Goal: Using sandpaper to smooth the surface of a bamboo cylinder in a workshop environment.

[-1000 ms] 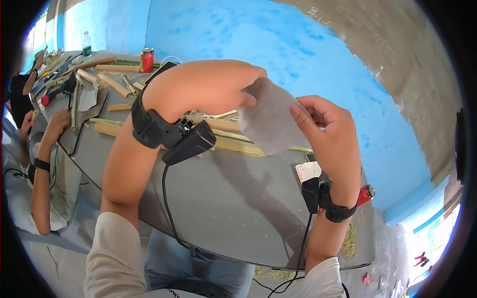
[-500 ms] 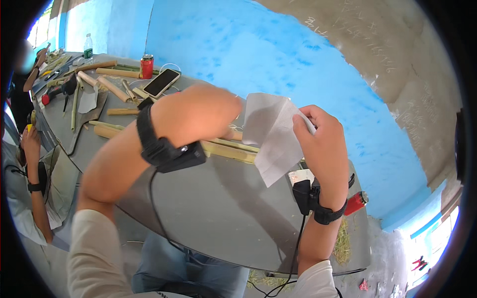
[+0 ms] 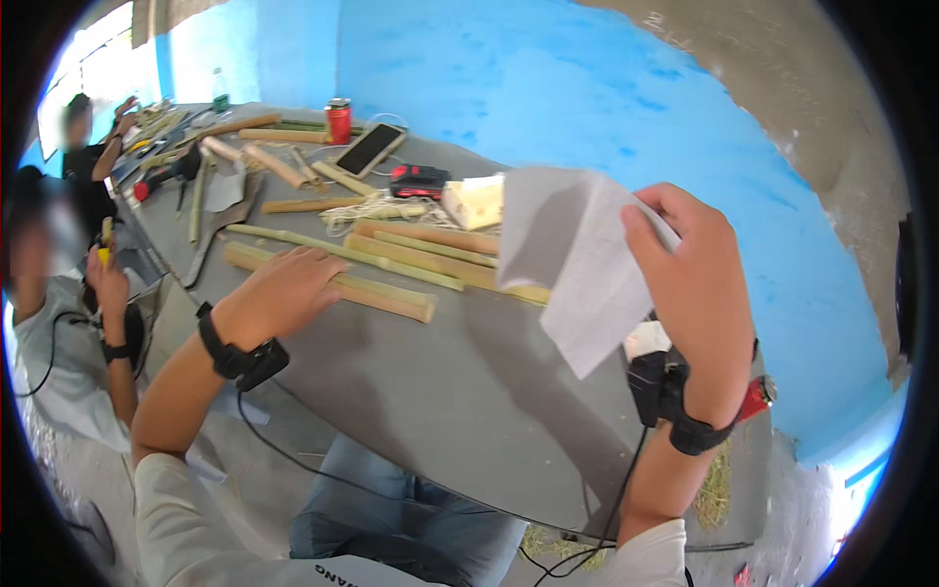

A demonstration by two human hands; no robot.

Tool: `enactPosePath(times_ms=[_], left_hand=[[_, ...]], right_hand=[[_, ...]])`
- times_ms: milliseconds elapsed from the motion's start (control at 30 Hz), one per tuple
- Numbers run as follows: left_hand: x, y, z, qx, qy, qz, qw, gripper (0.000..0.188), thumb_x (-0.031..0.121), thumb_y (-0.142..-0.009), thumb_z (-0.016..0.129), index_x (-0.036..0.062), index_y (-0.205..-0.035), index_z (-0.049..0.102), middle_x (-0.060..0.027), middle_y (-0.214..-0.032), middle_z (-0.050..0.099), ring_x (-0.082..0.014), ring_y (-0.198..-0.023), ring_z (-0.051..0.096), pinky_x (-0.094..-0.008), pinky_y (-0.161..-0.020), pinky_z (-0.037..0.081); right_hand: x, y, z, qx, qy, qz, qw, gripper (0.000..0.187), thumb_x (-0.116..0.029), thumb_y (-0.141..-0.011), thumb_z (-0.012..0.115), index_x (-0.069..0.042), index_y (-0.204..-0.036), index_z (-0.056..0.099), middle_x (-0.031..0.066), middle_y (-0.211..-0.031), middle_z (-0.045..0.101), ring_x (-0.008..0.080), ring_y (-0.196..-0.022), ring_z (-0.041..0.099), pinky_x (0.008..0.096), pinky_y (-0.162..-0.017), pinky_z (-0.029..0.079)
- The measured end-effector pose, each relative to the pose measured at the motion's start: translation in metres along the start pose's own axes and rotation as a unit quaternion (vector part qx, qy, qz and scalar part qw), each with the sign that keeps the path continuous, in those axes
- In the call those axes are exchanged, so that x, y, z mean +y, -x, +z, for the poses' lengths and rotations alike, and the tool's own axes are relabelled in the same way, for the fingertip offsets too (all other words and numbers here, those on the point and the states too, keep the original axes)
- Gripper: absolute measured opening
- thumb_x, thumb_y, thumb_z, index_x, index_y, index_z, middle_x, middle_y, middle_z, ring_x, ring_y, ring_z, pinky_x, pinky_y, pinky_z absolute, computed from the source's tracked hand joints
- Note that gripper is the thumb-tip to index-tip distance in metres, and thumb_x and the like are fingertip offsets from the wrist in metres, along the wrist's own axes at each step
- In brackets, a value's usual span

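While the paper (image 3: 597, 279) hangs in the air over the right part of the table (image 3: 421, 382), the right hand (image 3: 690, 249) pinches its right edge between thumb and fingers. The left hand (image 3: 274, 293) lies over the nearest bamboo (image 3: 391, 299), fingers bent; from where I stand, I can't tell whether they grip it. I'd judge the bamboo already split, but the other strips (image 3: 469, 271) lie loose and unjoined, and the paper isn't laid on anything yet. It looks thin, pale and matt, with a crease running down it. The bamboo is straight, green to tan. Beyond sit tangled string (image 3: 370, 209), a shiny red can (image 3: 338, 122) and a flat phone (image 3: 372, 150).
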State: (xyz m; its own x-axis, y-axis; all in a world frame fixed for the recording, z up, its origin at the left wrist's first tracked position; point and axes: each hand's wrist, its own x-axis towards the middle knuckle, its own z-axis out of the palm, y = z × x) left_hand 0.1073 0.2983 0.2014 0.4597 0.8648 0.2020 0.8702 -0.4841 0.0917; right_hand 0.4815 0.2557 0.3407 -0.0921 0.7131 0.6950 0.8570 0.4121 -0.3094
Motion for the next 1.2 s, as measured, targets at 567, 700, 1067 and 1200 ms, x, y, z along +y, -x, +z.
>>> enactPosePath(times_ms=[567, 700, 1067, 1200], left_hand=[[0.003, -0.010, -0.010, 0.040, 0.106, 0.009, 0.994, 0.037, 0.023, -0.098, 0.065, -0.0015, -0.122, 0.052, -0.0201, -0.117, 0.061, -0.0400, -0.114, 0.059, -0.0490, -0.095, 0.047], [0.056, -0.019, -0.045, 0.116, 0.181, 0.108, 0.971, 0.033, 0.022, -0.101, 0.059, -0.0029, -0.120, 0.047, -0.0207, -0.108, 0.059, -0.0411, -0.107, 0.059, -0.0485, -0.087, 0.047], [0.207, -0.111, -0.116, 0.327, 0.366, 0.296, 0.819, 0.033, 0.030, -0.107, 0.048, -0.0026, -0.107, 0.043, -0.0286, -0.090, 0.059, -0.0478, -0.087, 0.061, -0.0528, -0.074, 0.046], [0.202, -0.100, -0.119, 0.238, 0.445, 0.219, 0.835, 0.043, 0.042, -0.108, 0.044, -0.0008, -0.103, 0.046, -0.0263, -0.070, 0.060, -0.0485, -0.068, 0.060, -0.0512, -0.062, 0.045]], right_hand=[[0.020, -0.001, 0.014, 0.002, -0.072, 0.008, 0.997, 0.023, -0.021, -0.105, 0.055, 0.001, -0.100, 0.061, 0.0094, -0.082, 0.062, 0.0150, -0.080, 0.056, 0.0298, -0.077, 0.045], [0.016, -0.011, 0.011, 0.007, -0.191, 0.047, 0.981, 0.027, -0.024, -0.107, 0.050, -0.001, -0.114, 0.063, 0.0054, -0.094, 0.066, 0.0109, -0.086, 0.058, 0.0260, -0.079, 0.045], [0.027, 0.023, -0.085, 0.239, -0.632, 0.079, 0.733, 0.066, -0.050, -0.108, 0.042, 0.003, -0.147, 0.045, 0.0120, -0.146, 0.053, 0.0233, -0.136, 0.049, 0.0390, -0.115, 0.034], [0.011, 0.011, -0.053, 0.105, -0.630, -0.073, 0.766, 0.060, -0.051, -0.108, 0.041, 0.002, -0.130, 0.060, 0.0128, -0.128, 0.066, 0.0215, -0.119, 0.061, 0.0398, -0.106, 0.043]])
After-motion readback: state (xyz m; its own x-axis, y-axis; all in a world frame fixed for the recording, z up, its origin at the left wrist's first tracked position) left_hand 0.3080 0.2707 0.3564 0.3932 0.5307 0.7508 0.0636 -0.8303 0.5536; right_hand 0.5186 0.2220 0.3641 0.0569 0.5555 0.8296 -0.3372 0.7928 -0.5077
